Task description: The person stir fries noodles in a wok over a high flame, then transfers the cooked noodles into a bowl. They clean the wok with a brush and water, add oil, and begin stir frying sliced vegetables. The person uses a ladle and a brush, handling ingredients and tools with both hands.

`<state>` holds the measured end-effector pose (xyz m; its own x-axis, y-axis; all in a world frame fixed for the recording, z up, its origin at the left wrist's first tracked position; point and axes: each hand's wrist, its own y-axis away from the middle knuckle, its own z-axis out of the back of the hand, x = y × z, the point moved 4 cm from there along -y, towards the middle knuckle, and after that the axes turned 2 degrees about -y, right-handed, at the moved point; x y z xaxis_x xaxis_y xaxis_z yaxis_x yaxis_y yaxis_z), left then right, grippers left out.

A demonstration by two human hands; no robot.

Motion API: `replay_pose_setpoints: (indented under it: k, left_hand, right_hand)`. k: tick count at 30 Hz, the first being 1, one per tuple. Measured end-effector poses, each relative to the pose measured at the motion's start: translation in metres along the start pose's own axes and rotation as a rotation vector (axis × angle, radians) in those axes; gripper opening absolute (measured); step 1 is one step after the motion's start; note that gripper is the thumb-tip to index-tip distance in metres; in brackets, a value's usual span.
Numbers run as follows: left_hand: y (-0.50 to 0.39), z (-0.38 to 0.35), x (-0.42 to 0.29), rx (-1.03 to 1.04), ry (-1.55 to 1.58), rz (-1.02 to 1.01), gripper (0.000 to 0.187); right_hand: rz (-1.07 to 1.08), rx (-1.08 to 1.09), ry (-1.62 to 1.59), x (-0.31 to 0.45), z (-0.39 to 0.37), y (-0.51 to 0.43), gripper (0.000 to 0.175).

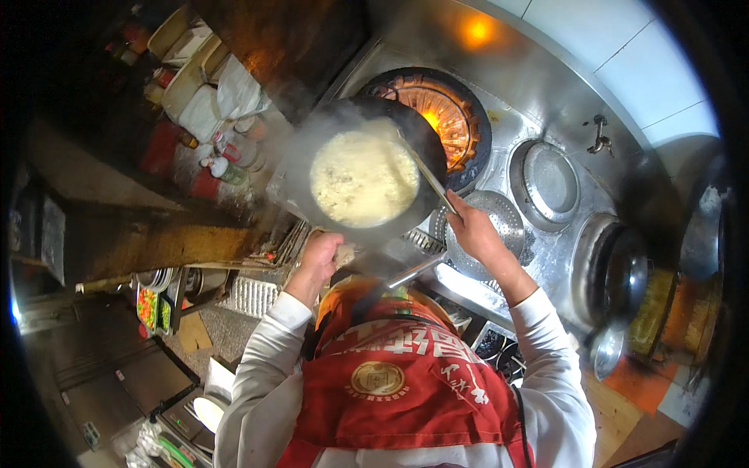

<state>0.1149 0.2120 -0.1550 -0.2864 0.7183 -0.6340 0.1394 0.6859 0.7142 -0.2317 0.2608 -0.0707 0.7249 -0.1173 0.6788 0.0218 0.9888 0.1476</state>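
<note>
My left hand [319, 255] grips the near edge of a dark wok [427, 137], with what looks like a folded cloth [345, 255] beside the fingers. Pale yellow, frothy liquid [363, 181] fills the wok's bottom, and steam rises from it. In my right hand [475, 229] is the long handle of a ladle or spatula [430, 175]. Its head is hidden by steam and liquid at the wok's far side. Beyond the wok, partly covered by it, a round gas burner [450, 117] glows orange with flame.
Right of the burner stand a perforated metal strainer [488, 225], a metal basin [550, 181] and a dark wok or pot [623, 281]. A tap [600, 137] juts from the steel back wall. Bottles [228, 169] and seasoning containers [190, 76] crowd the left counter.
</note>
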Motion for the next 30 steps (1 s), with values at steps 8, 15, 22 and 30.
replay_pose_setpoints:
  k: [8,15,22,30]
  left_hand:
    - [-0.091,-0.063,-0.038,0.235,-0.137,-0.066,0.016]
    - [-0.159,-0.095,-0.032,0.331,-0.189,-0.022,0.014]
    - [-0.196,-0.106,-0.021,0.29,-0.249,0.033,0.015]
    - [-0.227,-0.112,-0.004,0.21,-0.267,0.126,0.012]
  right_hand:
    - [-0.602,-0.004,-0.935,0.024,-0.034,-0.007,0.053]
    - [-0.692,-0.154,-1.186,0.045,-0.052,-0.023,0.05]
    - [-0.271,-0.315,-0.172,0.056,-0.039,-0.013,0.052]
    - [-0.503,-0.089,-0.068,0.086,-0.024,0.067,0.05]
